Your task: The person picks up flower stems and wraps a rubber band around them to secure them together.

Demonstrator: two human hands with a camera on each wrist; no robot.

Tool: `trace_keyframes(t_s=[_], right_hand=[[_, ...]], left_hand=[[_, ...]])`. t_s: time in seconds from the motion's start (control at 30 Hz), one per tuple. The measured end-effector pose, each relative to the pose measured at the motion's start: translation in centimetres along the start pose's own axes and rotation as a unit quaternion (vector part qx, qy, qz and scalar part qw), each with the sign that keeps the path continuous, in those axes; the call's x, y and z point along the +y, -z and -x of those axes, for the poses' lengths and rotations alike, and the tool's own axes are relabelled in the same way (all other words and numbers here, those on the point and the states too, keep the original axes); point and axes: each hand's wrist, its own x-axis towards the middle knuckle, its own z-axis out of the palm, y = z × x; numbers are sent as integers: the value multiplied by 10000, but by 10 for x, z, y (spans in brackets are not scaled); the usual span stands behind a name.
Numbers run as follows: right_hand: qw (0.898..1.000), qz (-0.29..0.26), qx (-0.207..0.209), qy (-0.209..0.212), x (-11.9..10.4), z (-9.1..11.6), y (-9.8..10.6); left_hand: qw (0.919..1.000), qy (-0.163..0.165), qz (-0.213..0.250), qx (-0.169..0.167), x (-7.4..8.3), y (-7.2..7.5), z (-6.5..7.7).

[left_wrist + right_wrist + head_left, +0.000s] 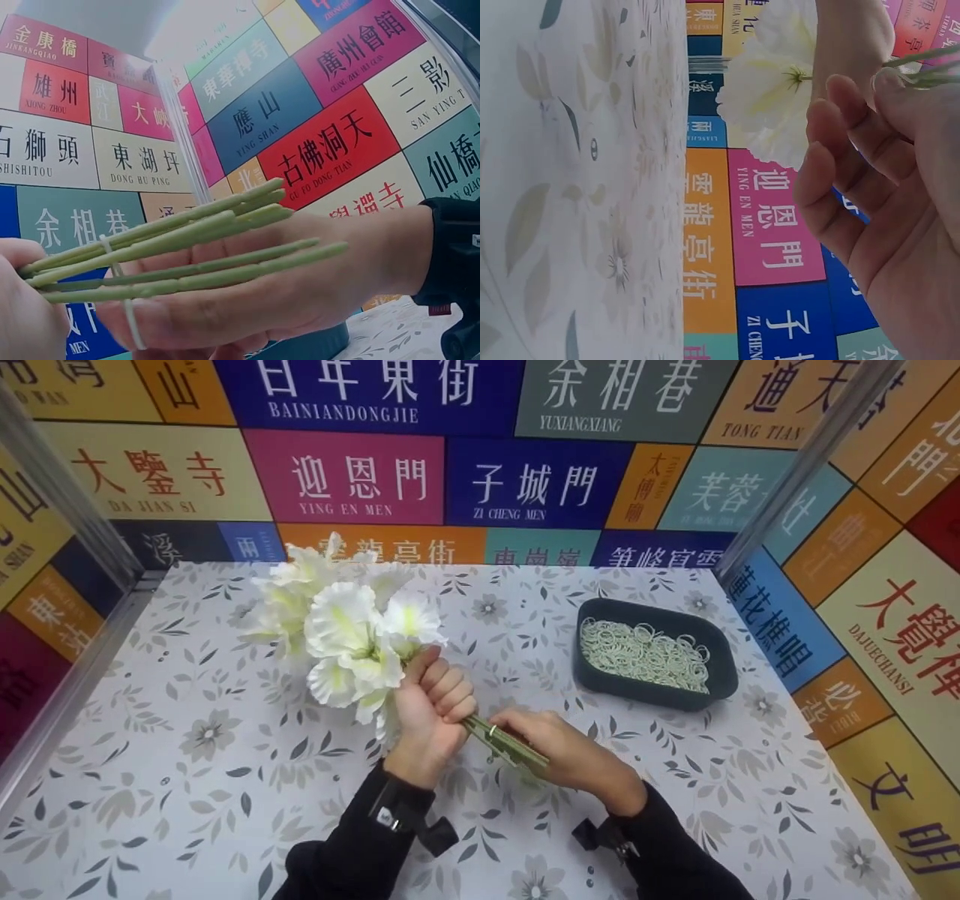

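Observation:
My left hand (435, 712) grips a bunch of white flowers (345, 622) with yellow-green centres by its green stems (517, 748). The blooms lean to the left, and the bare stem ends point right. A pale rubber band (111, 251) crosses the stems just beyond the left fist (30, 307). It is stretched down past the lower stems to the thumb of my right hand (255, 292). Thumb and forefinger of the right hand (877, 165) pinch at the band beside the stems, while its other fingers are loosely bent.
A dark green tub (656, 697) full of pale rubber bands (641, 652) stands at the right on the leaf-patterned tabletop (210, 795). Walls of coloured sign panels (345, 476) enclose the table at the back and both sides, with clear corner strips (814, 461).

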Motion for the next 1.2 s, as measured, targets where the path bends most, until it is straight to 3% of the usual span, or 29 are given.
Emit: trace_keyframes(t_s=[0.13, 0.33, 0.53, 0.67, 0.83, 1.03, 1.2], right_hand=[[9953, -780, -147, -562, 0, -3, -8], [9703, -1981, -441, -1317, -6, -9, -35], [9541, -2345, -887, -1641, -21, -11, -58], [9604, -2081, -818, -1661, -37, -12, -60], [9664, -1744, -558, -1802, -57, -11, -48], [9728, -1703, 54, -1566, -68, -9, -30], [9744, -1795, 43, -1350, -71, -7, -19]], left_hand=[[9990, -227, 260, -294, -1, 2, 2], [9929, -724, 748, -582, 3, 5, 3], [9871, -1139, 984, -545, 11, 6, 1], [9852, -1452, 848, -335, 15, 6, 0], [9839, -1677, 557, -266, 16, 7, -1], [9829, -1796, 331, -257, 14, 8, -2], [9826, -1779, 290, -443, 12, 9, -1]])
